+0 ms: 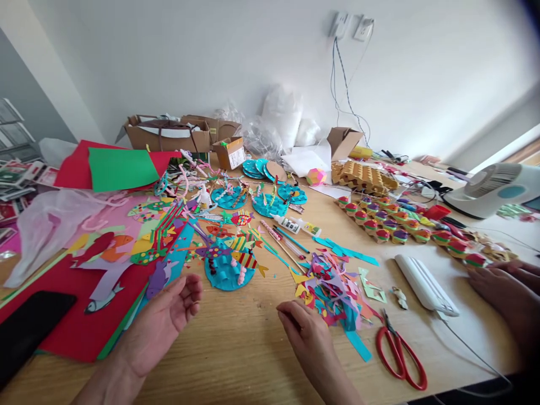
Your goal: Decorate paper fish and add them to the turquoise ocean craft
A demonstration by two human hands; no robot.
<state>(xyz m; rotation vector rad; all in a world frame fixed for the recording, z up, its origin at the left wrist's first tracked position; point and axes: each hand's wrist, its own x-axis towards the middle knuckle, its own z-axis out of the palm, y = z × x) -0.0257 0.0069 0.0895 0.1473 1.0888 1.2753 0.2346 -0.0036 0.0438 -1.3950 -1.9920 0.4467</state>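
Observation:
My left hand [171, 309] is held palm up above the table, its fingers loosely bent and nothing in it. It is nearest to the blue paper disc [230, 281] with paper fish and a pink pompom stalk. My right hand [310, 337] has its fingers drawn together beside the pile of paper scraps [333, 287]; nothing shows between the fingertips. Red-handled scissors [396, 343] lie to the right of that hand. Left of my left hand are purple paper fish [159, 278] and red paper sheets [80, 326].
Another person's hands [498, 281] rest at the right edge, near painted egg-carton pieces [379, 219] and a white power strip [426, 284]. Glue bottles [291, 224] lie mid-table. A black phone [34, 320] is at the left, a white fan [485, 191] at the right, cardboard boxes [169, 135] behind.

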